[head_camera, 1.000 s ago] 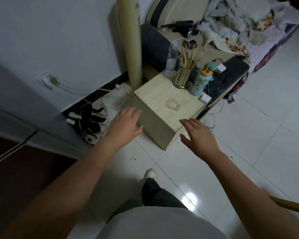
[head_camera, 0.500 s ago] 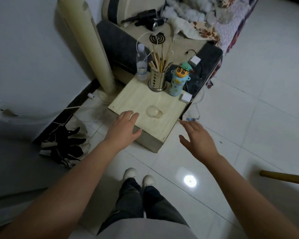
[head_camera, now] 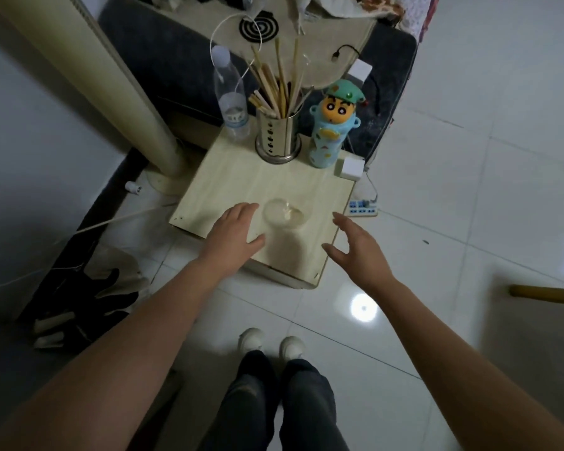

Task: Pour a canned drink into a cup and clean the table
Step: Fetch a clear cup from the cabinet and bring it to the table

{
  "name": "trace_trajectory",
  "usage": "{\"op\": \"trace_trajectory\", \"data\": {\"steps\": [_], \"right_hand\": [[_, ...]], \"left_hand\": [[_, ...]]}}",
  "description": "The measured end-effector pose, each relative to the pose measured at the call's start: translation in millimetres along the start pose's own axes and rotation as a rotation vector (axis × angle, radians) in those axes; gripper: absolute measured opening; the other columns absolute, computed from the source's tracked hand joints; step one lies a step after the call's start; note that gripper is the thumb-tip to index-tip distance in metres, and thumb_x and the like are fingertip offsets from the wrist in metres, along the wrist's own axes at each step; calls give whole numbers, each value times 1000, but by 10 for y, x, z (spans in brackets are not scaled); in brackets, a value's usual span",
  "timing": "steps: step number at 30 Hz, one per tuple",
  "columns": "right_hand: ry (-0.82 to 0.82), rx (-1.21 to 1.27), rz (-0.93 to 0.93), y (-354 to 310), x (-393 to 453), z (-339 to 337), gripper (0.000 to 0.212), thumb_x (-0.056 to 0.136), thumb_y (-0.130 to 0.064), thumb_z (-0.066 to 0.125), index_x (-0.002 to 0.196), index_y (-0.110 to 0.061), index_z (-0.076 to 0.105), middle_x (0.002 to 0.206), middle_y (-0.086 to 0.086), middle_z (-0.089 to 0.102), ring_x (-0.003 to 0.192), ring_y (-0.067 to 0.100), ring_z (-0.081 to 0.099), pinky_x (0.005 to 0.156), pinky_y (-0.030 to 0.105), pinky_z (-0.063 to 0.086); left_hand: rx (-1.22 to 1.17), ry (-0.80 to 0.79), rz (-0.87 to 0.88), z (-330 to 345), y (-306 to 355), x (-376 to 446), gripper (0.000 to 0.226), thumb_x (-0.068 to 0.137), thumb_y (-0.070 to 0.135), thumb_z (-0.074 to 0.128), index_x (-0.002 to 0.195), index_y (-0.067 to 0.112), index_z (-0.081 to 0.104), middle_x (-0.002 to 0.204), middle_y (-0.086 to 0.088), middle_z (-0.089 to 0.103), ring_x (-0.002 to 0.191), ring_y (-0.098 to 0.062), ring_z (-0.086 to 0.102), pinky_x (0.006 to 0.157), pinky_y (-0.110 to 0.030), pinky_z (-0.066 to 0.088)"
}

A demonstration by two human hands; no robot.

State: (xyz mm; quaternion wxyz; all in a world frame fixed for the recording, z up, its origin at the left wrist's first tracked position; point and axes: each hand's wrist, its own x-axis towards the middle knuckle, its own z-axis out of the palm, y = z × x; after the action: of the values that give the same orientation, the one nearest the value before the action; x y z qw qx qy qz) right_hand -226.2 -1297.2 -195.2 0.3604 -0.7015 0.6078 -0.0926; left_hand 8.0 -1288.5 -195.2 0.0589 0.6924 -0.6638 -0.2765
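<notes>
A clear plastic cup [head_camera: 285, 214] stands near the front of a small pale wooden table [head_camera: 235, 187]. My left hand [head_camera: 233, 234] hovers over the table just left of the cup, fingers straight, holding nothing. My right hand [head_camera: 355, 247] is spread open above the table's front right corner, right of the cup and apart from it. No can shows in this view.
At the table's back stand a water bottle [head_camera: 230, 99], a metal holder of chopsticks [head_camera: 277, 135], a cartoon flask [head_camera: 331, 131] and a white charger [head_camera: 352, 168]. A fan column [head_camera: 88, 70] rises at left. A power strip [head_camera: 363, 208] lies on the floor.
The view has swung closer over the table. Both hands have moved in beside the cup, left hand over the tabletop, right hand over the front right corner.
</notes>
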Motion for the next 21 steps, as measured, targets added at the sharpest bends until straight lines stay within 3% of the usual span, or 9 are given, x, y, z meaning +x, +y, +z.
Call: {"op": "trace_trajectory", "data": {"steps": [6,12,21], "right_hand": [[29,163,76,303,454,538,76,81,-23,69,143,-19,25,143,3,40,126,16,43,101,29,38],[75,329,115,464,763,871,88,73,-21,76,144,-22,22,144,0,39,125,18,44,101,36,42],[150,450,39,448,1019,1113,96,68,-26,80,143,-23,22,141,-3,41,127,11,40,105,36,40]], "left_hand": [[16,-41,8,538,-326,423,62,88,33,54,141,12,29,148,-7,30,135,-23,28,111,-35,26],[-1,-79,16,932,-543,592,65,89,34,53,144,14,24,154,-5,19,142,-22,16,115,-39,20],[-1,-48,69,1204,-699,666,65,90,32,52,144,13,22,155,-4,16,143,-17,8,115,-29,9]]}}
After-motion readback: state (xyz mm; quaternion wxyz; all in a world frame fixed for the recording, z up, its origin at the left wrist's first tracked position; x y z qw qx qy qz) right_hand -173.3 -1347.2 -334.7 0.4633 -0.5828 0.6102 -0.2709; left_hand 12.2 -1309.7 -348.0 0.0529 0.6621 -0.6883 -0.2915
